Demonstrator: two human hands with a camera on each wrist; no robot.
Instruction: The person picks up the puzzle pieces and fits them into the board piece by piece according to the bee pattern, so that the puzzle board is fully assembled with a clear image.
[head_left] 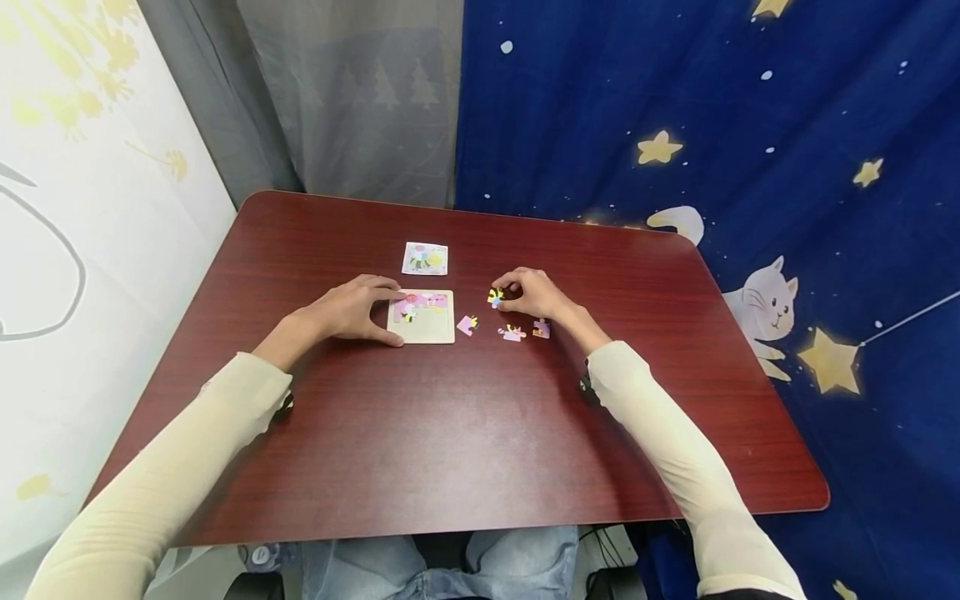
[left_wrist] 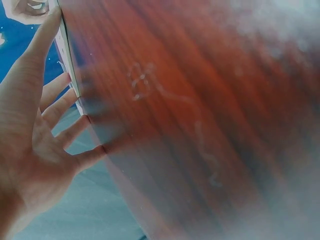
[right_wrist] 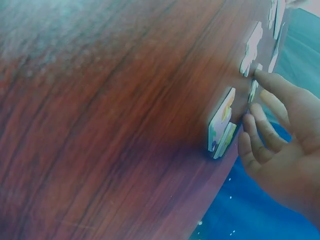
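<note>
A square puzzle board with a pale frame lies on the table, with pink and bee-patterned pieces set along its upper part. My left hand holds the board at its left side, thumb at the near corner and fingers at the far one. In the left wrist view the fingers are spread along the board's edge. To the right, my right hand holds a yellow, black and blue puzzle piece between thumb and fingertips, close over the table. Loose pieces lie near it: a pink one, another pink one and a purple one.
A picture card with a bee design lies just beyond the board. The brown table ends in front of the person's legs. Curtains, grey and blue, hang behind its far edge.
</note>
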